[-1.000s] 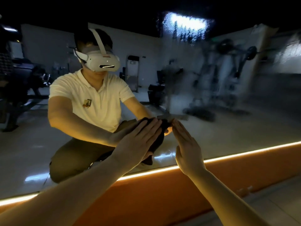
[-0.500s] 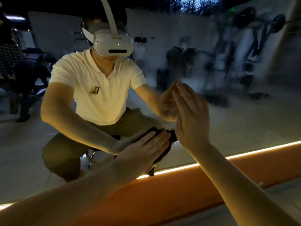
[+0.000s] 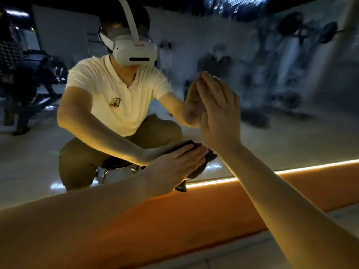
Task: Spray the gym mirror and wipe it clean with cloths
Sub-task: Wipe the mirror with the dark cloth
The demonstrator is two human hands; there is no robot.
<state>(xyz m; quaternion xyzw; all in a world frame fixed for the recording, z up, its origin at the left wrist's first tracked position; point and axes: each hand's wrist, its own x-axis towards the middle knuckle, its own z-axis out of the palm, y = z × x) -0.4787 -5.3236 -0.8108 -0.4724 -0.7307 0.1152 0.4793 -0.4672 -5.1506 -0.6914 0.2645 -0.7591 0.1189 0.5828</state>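
The left hand (image 3: 174, 166) lies flat on a dark cloth (image 3: 197, 171) and presses it on the gym mirror (image 3: 291, 133). Its grip is loose: the fingers are straight and close together, and they do not curl round the cloth. The cloth is low on the glass, just above the bottom edge. A bit of it sticks out past the fingertips, and a bit hangs down under the palm.

The right hand (image 3: 219, 115) is higher up and just to the right of the left hand. Its fingers are straight too, and the fingertips touch the glass. I cannot tell if this grip has anything under it.

A glowing light strip (image 3: 310, 166) runs along the bottom of the mirror. Under the strip is an orange wall base (image 3: 213, 206), and below that is a pale tiled floor (image 3: 252, 249).

The mirror shows the person crouching on a small stool (image 3: 116, 166). The person wears a white headset (image 3: 134, 51) and a white polo shirt (image 3: 116, 98). The right side of the glass looks cloudy and streaky. Gym machines (image 3: 291, 65) show in it, blurry and grey. On the left side the picture in the glass is much sharper.
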